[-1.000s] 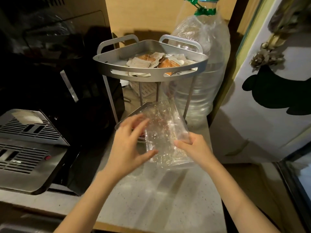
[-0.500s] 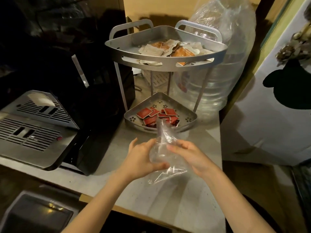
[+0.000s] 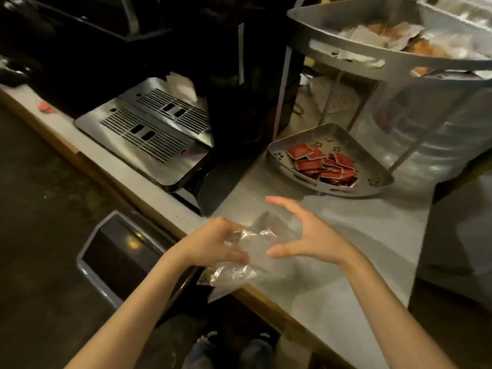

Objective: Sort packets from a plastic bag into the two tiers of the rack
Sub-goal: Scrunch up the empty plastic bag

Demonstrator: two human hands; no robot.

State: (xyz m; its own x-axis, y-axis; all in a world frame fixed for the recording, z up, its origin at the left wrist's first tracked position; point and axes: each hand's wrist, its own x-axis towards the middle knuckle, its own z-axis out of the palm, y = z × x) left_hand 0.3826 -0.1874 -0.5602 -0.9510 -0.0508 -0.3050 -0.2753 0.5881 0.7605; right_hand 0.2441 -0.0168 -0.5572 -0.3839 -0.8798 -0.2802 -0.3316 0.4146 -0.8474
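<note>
Clear plastic bag point(image 3: 247, 259) sits crumpled in the left hand point(image 3: 213, 245), whose grip is closed on it over the tabletop point(image 3: 346, 262) edge. The right hand point(image 3: 306, 235), just beside, is spread open and holds nothing. Beyond both, red packets point(image 3: 322, 165) lie in the rack point(image 3: 330, 155) bottom tier; pale ones fill the top.

— Where's the plastic bag point(image 3: 239, 262)?

— Clear, crumpled, at six o'clock over the worktop's near edge, gripped in the left hand point(image 3: 213, 245); it looks empty.

— And the rack point(image 3: 383, 67)?

— Grey metal, two tiers, at one o'clock. Red packets point(image 3: 323, 165) lie heaped in the lower tier point(image 3: 372, 182), toward its right. The upper tier point(image 3: 332, 27) holds pale and orange packets point(image 3: 394, 38), piled loosely and partly blurred.
</note>
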